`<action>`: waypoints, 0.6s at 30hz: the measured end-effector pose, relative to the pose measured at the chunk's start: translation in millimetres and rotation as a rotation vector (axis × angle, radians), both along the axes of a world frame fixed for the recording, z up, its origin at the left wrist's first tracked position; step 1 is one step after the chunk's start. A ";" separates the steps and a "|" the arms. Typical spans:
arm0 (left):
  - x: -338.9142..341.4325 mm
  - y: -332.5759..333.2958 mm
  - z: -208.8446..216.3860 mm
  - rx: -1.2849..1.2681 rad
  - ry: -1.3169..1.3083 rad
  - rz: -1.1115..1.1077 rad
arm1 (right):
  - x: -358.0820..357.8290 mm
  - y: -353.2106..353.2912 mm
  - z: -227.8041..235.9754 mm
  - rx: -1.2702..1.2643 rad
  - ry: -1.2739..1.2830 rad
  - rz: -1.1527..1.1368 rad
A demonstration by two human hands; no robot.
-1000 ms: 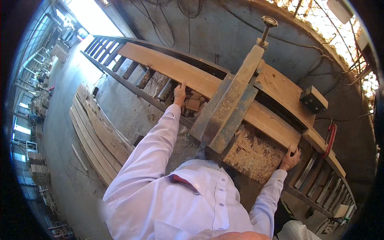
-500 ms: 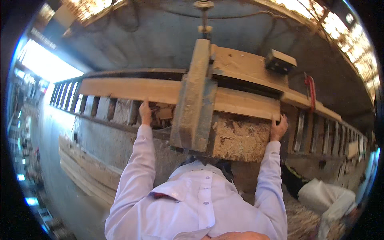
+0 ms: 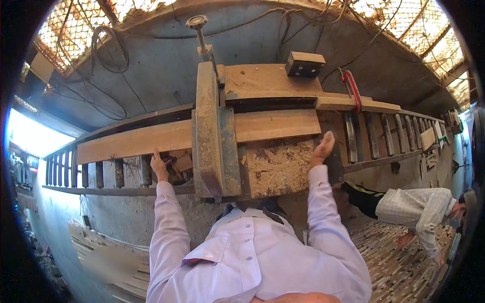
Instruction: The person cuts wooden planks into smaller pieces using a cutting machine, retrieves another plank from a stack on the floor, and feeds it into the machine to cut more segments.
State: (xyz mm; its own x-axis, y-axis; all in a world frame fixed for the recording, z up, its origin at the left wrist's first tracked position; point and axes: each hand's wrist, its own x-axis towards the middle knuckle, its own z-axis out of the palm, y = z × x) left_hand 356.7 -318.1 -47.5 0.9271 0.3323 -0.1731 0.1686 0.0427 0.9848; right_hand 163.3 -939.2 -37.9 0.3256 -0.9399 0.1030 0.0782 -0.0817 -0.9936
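A long wooden plank (image 3: pixel 277 125) lies across the roller bench and passes beneath the upright body of a dusty metal machine (image 3: pixel 216 136). My left hand (image 3: pixel 159 167) is at the plank's near edge, left of the machine. One digit rests on top of the wood and the other fingers are partly hidden below. Beyond the plank's right end, my right hand (image 3: pixel 322 149) is raised with its fingers stretched out, holding nothing. Below it, a sawdust-covered board (image 3: pixel 280 169) forms part of the machine's table.
Metal rollers (image 3: pixel 374 135) run off to the right, and more line the left. A red clamp (image 3: pixel 352 91) grips a wooden fence strip (image 3: pixel 341 104). At lower right another person (image 3: pixel 414 207) bends over stacked wood strips (image 3: pixel 389 252). Boards (image 3: pixel 96 242) lie on the floor at left.
My right hand has come off the plank's right end and opened out. The left hand stays at the near edge. My view has shifted, bringing more of the other person into sight.
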 end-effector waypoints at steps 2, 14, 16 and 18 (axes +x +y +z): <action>-4.1 -6.6 5.6 0.035 0.022 0.018 | -4.1 22.8 -7.6 0.292 -0.002 0.104; 4.1 1.2 -5.0 0.121 -0.020 0.012 | 41.1 125.5 -19.4 0.881 -0.138 0.496; -4.9 -1.9 -5.1 -0.033 0.008 0.047 | 11.9 129.9 -9.2 0.874 -0.122 0.414; -5.5 -13.2 8.3 -0.073 0.000 0.049 | -12.9 117.5 -0.9 0.819 -0.094 0.285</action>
State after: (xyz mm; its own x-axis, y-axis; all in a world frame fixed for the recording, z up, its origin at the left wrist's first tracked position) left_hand 351.2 -331.3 -39.2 0.9100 0.3640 -0.1985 0.1644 0.1227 0.9787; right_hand 150.3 -821.6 -38.8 0.5834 -0.6139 -0.5318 0.0715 0.6910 -0.7193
